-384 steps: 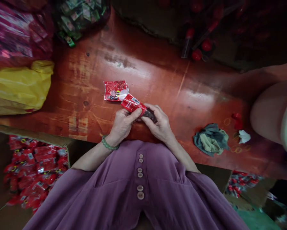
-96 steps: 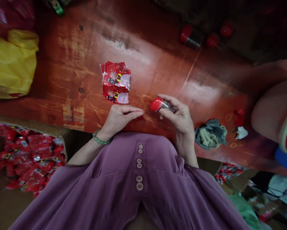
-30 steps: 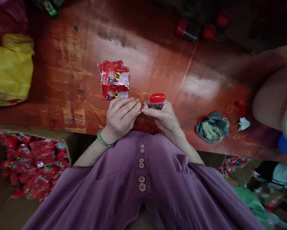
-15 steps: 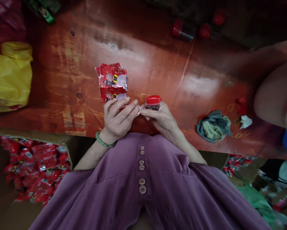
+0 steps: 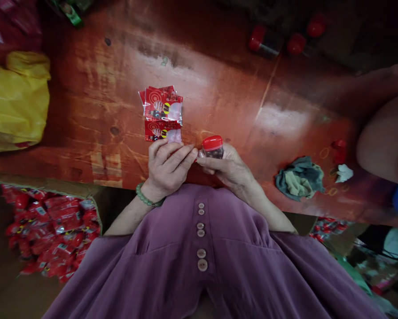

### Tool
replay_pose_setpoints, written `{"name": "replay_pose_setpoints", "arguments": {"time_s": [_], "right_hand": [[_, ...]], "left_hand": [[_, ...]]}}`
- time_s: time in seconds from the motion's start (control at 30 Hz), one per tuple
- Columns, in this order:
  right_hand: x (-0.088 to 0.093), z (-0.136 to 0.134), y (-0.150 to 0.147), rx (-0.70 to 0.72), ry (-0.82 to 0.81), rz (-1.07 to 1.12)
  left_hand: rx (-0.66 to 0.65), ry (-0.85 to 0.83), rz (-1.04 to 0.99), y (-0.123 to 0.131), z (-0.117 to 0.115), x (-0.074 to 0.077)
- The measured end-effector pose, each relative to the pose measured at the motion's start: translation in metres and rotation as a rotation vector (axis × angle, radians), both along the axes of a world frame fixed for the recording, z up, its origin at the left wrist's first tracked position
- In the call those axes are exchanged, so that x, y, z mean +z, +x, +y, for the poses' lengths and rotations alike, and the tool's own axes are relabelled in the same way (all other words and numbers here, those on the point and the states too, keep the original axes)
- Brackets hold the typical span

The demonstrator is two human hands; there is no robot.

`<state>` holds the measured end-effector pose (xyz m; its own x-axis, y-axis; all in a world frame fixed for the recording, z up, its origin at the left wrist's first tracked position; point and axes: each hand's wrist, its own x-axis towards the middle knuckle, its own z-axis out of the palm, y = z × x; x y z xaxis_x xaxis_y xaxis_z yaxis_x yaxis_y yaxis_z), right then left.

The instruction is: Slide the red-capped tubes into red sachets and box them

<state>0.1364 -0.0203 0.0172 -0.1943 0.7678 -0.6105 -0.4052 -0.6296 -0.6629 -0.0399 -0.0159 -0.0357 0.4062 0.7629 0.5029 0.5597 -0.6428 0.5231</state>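
Observation:
My right hand is wrapped round a small clear jar with a red cap and dark contents, tilted cap-up. My left hand, with a green bead bracelet at the wrist, is closed at the fingertips on a plastic sleeve. Only a shiny edge of that sleeve shows, between the two hands and next to the jar. Just beyond my left fingers lies a pile of red printed plastic sleeves on the table.
The red-brown table carries a yellow bag at left, a crumpled cloth at right and red-capped jars at the back. Below its edge, a carton holds red packed items. A person's bare limb is at far right.
Both hands stay close together. The jar has tilted a little, and less of the sleeve under my left fingers shows. The whole view has shifted slightly.

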Motion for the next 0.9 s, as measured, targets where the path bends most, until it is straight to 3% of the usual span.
{"name": "replay_pose_setpoints", "arguments": {"time_s": [0.27, 0.53, 0.7, 0.9], "right_hand": [[0.004, -0.007, 0.01, 0.016, 0.006, -0.036], [0.005, -0.014, 0.01, -0.065, 0.1, -0.247], [0.011, -0.013, 0.007, -0.05, 0.134, -0.352], [0.012, -0.011, 0.004, -0.015, 0.186, -0.403]], "left_hand": [[0.016, 0.168, 0.006, -0.001, 0.003, 0.005], [0.06, 0.151, 0.003, -0.003, 0.0, 0.002], [0.045, 0.068, -0.011, -0.008, -0.003, -0.005], [0.03, 0.108, -0.048, -0.007, -0.003, -0.004]]}}
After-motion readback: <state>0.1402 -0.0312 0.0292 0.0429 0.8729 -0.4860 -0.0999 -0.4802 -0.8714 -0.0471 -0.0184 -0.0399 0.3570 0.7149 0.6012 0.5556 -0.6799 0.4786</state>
